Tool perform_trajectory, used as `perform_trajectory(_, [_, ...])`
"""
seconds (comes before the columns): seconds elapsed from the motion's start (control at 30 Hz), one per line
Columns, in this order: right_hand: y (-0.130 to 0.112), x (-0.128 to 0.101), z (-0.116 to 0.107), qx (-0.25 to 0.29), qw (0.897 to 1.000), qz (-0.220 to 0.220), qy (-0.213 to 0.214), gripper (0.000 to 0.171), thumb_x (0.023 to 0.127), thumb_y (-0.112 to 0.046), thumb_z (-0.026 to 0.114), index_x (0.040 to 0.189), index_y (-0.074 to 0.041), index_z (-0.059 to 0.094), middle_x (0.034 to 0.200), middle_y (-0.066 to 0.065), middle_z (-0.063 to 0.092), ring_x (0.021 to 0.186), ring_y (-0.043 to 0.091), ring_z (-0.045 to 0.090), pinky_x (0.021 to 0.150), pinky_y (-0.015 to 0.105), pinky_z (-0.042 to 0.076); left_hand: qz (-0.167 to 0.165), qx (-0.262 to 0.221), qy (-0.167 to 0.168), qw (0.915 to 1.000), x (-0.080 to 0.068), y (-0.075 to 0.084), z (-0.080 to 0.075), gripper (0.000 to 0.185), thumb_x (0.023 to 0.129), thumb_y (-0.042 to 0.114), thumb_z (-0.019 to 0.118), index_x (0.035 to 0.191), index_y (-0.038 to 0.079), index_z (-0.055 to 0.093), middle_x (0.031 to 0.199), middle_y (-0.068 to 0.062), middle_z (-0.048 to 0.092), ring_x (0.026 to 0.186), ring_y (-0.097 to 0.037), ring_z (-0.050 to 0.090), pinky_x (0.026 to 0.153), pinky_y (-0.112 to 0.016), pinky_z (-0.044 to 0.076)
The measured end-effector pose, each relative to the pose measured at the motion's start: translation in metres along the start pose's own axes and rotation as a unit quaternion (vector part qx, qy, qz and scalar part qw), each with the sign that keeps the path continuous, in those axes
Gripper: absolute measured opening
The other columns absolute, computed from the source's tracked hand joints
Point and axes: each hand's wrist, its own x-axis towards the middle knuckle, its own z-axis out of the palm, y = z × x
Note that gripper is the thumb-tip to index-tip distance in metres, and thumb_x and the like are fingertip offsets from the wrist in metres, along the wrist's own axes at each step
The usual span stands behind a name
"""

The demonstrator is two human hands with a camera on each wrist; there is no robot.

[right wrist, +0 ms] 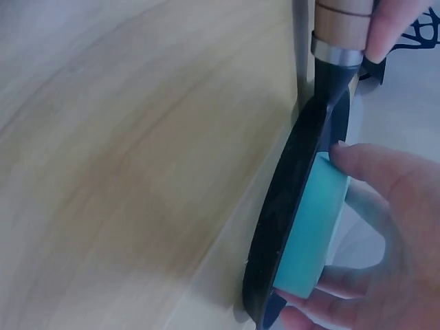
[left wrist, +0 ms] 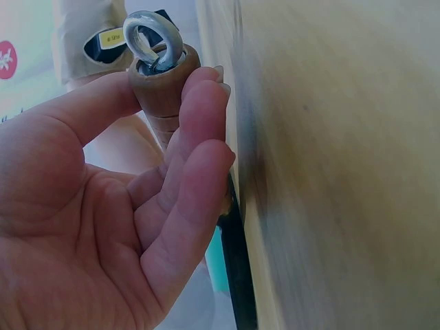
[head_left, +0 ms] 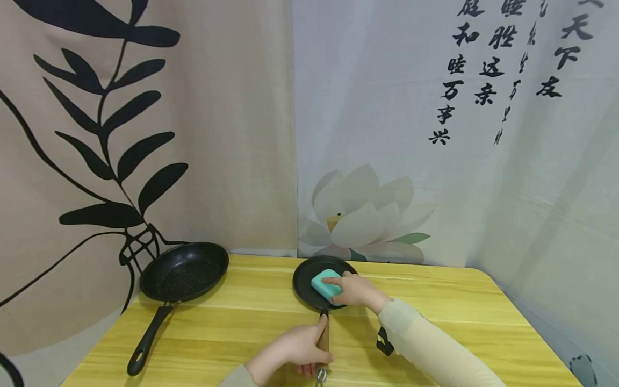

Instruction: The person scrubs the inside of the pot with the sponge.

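Observation:
A small black pan (head_left: 303, 282) with a wooden handle (head_left: 323, 337) lies on the yellow wooden table (head_left: 242, 333). My left hand (head_left: 295, 350) grips that wooden handle (left wrist: 163, 93), whose end carries a metal ring (left wrist: 152, 40). Inside the pan lies a teal sponge (head_left: 325, 284), and my right hand (head_left: 357, 290) holds it between thumb and fingers. In the right wrist view the sponge (right wrist: 311, 234) lies against the pan's black surface (right wrist: 285, 206), with the handle (right wrist: 342, 27) above it.
A larger black frying pan (head_left: 181, 271) with a long black handle (head_left: 145, 341) lies at the table's left. Printed cloth backdrops (head_left: 387, 134) hang close behind the table. A black strap (head_left: 384, 343) sits on my right forearm.

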Motion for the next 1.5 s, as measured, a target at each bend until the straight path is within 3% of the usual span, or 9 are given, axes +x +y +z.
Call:
perform_trajectory(0.3, [-0.004,0.006,0.005,-0.017,1.000,-0.023,-0.001,0.054,0.090,-0.036,0.068,0.141,-0.031,0.053,0.123,0.015,0.054,0.094,0.026,0.056,0.072,0.040,0.048,-0.008,0.004,0.009,0.9999,0.007,-0.009,0.004,0.096,0.088,0.041,0.071,0.153,-0.003,0.016,0.054,-0.003,0.064,0.041,-0.019,0.060,0.040,-0.036,0.052])
perform_trajectory(0.57, [-0.013,0.007,0.003,-0.019,0.999,-0.029,-0.001,0.054,0.090,-0.036,0.069,0.141,-0.030,0.053,0.126,0.015,0.054,0.101,0.031,0.056,0.075,0.042,0.049,0.013,-0.054,-0.009,0.9984,0.052,-0.077,0.015,0.112,0.076,0.061,0.074,0.157,0.014,0.012,0.057,-0.006,0.066,0.044,-0.026,0.063,0.039,-0.041,0.052])
perform_trajectory(0.77, [-0.019,0.010,0.003,-0.028,0.999,-0.034,-0.002,0.053,0.089,-0.035,0.070,0.140,-0.031,0.054,0.124,0.014,0.054,0.101,0.030,0.056,0.075,0.041,0.049,0.021,-0.039,-0.019,0.9988,0.066,-0.094,0.015,0.113,0.075,0.062,0.073,0.157,0.015,0.012,0.059,-0.009,0.066,0.046,-0.031,0.063,0.041,-0.046,0.052])
perform_trajectory(1.03, [-0.026,0.015,0.003,-0.061,0.997,-0.049,0.000,0.052,0.088,-0.037,0.071,0.138,-0.034,0.056,0.121,0.011,0.056,0.096,0.029,0.056,0.070,0.037,0.048,0.025,-0.022,-0.002,0.9994,0.061,-0.087,0.017,0.111,0.075,0.064,0.072,0.157,0.016,0.014,0.060,-0.007,0.065,0.042,-0.027,0.061,0.039,-0.042,0.052])
perform_trajectory(1.27, [-0.028,0.020,0.006,-0.054,0.998,-0.039,-0.002,0.052,0.090,-0.036,0.068,0.140,-0.035,0.054,0.123,0.013,0.054,0.102,0.031,0.054,0.071,0.038,0.047,-0.001,0.049,0.024,0.9985,0.029,-0.038,0.010,0.102,0.083,0.055,0.070,0.155,0.006,0.017,0.061,-0.002,0.062,0.039,-0.018,0.058,0.038,-0.034,0.051])
perform_trajectory(1.33, [-0.028,0.021,0.007,-0.054,0.998,-0.037,-0.002,0.052,0.091,-0.037,0.068,0.140,-0.035,0.053,0.124,0.013,0.053,0.101,0.030,0.053,0.070,0.038,0.047,-0.005,0.055,0.023,0.9982,0.024,-0.030,0.008,0.101,0.084,0.053,0.069,0.155,0.004,0.016,0.059,-0.001,0.062,0.039,-0.016,0.058,0.038,-0.033,0.051])
perform_trajectory(1.4, [-0.028,0.023,0.008,-0.054,0.998,-0.036,-0.002,0.052,0.091,-0.037,0.067,0.141,-0.035,0.052,0.124,0.013,0.053,0.100,0.029,0.052,0.070,0.038,0.047,-0.003,0.044,0.023,0.9987,0.026,-0.034,0.009,0.102,0.084,0.052,0.071,0.155,0.004,0.016,0.058,-0.003,0.062,0.038,-0.018,0.058,0.038,-0.033,0.051])
perform_trajectory(1.5, [-0.028,0.026,0.010,-0.051,0.998,-0.031,-0.003,0.052,0.092,-0.037,0.067,0.142,-0.036,0.051,0.125,0.014,0.052,0.101,0.029,0.052,0.070,0.039,0.047,0.006,0.020,0.026,0.9994,0.038,-0.055,0.014,0.106,0.080,0.058,0.072,0.156,0.009,0.016,0.058,-0.002,0.062,0.039,-0.019,0.058,0.037,-0.034,0.050])
